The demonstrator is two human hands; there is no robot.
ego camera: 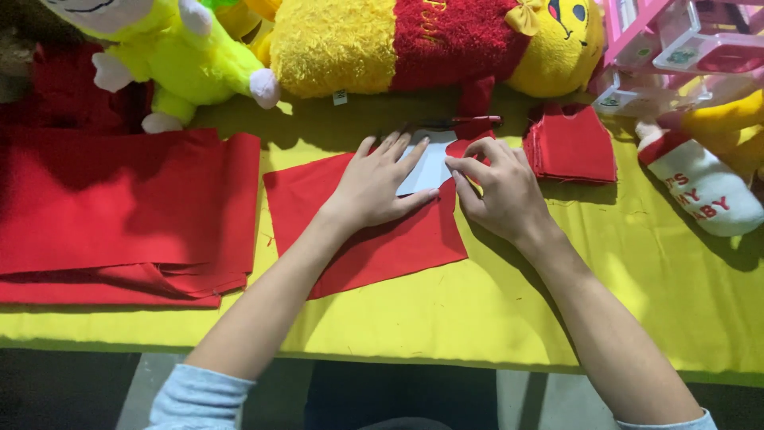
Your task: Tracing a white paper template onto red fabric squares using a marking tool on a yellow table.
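Observation:
A red fabric piece (374, 239) lies flat on the yellow table cover (477, 310). On its far right corner rests a white paper template (430, 169). My left hand (380, 181) lies flat on the fabric, fingers spread and pressing the template's left side. My right hand (497, 187) sits at the template's right edge, its fingertips pinching or pressing the edge against the fabric. A dark pen or scissors with red handle (465, 122) lies just beyond the hands.
A large folded stack of red fabric (119, 215) fills the left. A pile of small cut red pieces (573, 143) sits right of my hands. Yellow and green plush toys (342, 44) line the back; another toy (704, 187) and pink plastic boxes (676, 40) are at right.

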